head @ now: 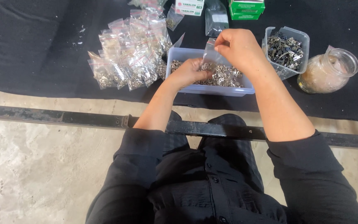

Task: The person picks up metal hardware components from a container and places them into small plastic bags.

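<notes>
1. Left hand (189,71) down in the clear tub (178,56), fingers bunched around small metal bits (224,76).
2. Right hand (239,46) above the tub's far right part, pinching the top of a small clear bag (210,53).
3. Pile of filled bags (131,54) just left of the tub.
4. Smaller tub of darker metal parts (286,49) to the right, glass jar (328,71) lying beyond it.
5. Green boxes (246,8) at far edge.

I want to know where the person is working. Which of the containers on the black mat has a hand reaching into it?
The wide clear tub of silvery bits: the left hand reaches into it. The smaller tub and glass jar sit untouched.
</notes>
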